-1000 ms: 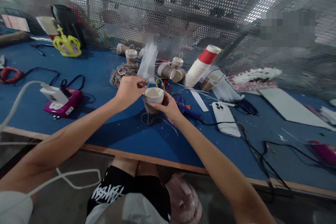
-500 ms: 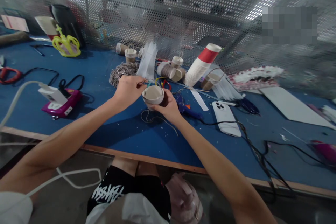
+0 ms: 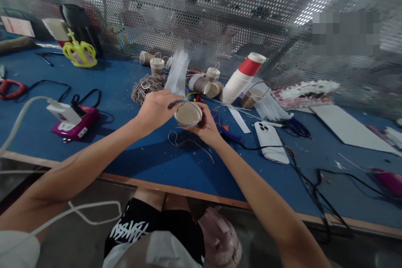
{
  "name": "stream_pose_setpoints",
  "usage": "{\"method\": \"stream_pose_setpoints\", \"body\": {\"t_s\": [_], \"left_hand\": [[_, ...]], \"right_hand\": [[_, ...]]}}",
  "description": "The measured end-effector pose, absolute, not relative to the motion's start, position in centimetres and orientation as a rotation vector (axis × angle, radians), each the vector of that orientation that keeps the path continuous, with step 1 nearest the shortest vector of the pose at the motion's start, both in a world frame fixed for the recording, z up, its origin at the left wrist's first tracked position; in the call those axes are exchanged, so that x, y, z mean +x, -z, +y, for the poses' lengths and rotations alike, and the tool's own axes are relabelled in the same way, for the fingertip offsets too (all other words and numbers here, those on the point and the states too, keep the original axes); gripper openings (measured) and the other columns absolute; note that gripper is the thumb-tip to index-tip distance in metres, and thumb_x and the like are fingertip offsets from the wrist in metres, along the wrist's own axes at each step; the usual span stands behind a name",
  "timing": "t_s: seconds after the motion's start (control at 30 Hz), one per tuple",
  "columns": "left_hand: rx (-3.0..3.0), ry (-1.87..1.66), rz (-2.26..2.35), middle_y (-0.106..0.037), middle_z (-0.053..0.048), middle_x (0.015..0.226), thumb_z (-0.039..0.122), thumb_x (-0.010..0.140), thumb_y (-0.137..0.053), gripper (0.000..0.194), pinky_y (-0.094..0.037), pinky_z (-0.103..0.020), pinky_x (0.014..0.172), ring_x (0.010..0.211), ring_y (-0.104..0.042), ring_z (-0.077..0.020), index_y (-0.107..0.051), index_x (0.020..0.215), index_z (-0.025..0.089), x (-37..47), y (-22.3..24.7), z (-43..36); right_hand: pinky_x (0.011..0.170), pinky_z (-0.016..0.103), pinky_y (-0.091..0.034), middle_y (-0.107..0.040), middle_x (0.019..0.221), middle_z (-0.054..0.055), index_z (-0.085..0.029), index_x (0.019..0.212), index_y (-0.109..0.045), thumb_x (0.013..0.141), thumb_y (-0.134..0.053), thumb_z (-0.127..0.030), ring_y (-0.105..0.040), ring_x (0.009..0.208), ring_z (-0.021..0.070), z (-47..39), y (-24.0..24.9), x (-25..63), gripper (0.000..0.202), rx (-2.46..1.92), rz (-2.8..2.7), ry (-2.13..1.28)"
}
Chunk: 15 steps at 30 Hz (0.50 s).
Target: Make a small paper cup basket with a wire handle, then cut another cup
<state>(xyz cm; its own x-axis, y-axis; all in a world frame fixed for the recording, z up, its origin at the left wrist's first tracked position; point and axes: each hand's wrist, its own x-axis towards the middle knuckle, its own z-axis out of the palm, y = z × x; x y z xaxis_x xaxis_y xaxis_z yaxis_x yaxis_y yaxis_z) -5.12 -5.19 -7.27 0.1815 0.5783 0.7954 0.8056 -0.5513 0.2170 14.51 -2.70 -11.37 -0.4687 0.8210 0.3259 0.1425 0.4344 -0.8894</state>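
Observation:
A pale paper cup (image 3: pixel 187 114) is tilted so that its open mouth faces me, above the blue table. My right hand (image 3: pixel 207 125) is wrapped round its right side and underside. At the cup's left rim, my left hand (image 3: pixel 157 109) pinches a small dark tool (image 3: pixel 175 103) with a teal part by the rim. A thin cord lies along the upper rim. Below the cup, a loose length of string (image 3: pixel 191 140) curls on the table. Left of the cup and behind my left hand lies a bundle of grey-brown cord (image 3: pixel 143 88).
Stacked paper cups (image 3: pixel 240 79) lean behind my right hand, near small handled cups (image 3: pixel 157 65) and clear strips (image 3: pixel 178 71). A blue glue gun (image 3: pixel 230 135), white phone (image 3: pixel 271 142) and black cables lie right; a purple power strip (image 3: pixel 75 123) sits left.
The cup has moved slightly right and tipped, showing more of its inside. My left hand has turned, and the dark tool in it now shows more clearly.

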Motion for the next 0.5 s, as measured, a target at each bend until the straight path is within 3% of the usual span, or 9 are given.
{"method": "stream_pose_setpoints", "body": {"t_s": [0.33, 0.5], "left_hand": [[-2.346, 1.278, -1.349, -0.078, -0.010, 0.083, 0.024, 0.090, -0.056, 0.025, -0.060, -0.032, 0.067, 0.070, -0.073, -0.0218, -0.076, 0.102, 0.014, -5.3, 8.4, -4.4], [-2.390, 1.344, -1.366, -0.078, -0.008, 0.086, 0.026, 0.089, -0.058, 0.022, -0.061, -0.030, 0.071, 0.074, -0.074, -0.0206, -0.077, 0.094, 0.016, -5.6, 8.7, -3.7]], "right_hand": [[0.101, 0.044, -0.042, -0.054, 0.125, 0.006, -0.031, 0.117, -0.040, 0.050, -0.084, -0.056, -0.053, 0.118, 0.0267, -2.9, 11.3, 14.5, 0.084, -0.845, -1.822, -1.123], [0.099, 0.044, -0.044, -0.056, 0.120, 0.006, -0.028, 0.112, -0.040, 0.043, -0.087, -0.054, -0.057, 0.111, 0.0253, -3.0, 12.5, 13.6, 0.087, -0.891, -1.727, -1.122]]}}
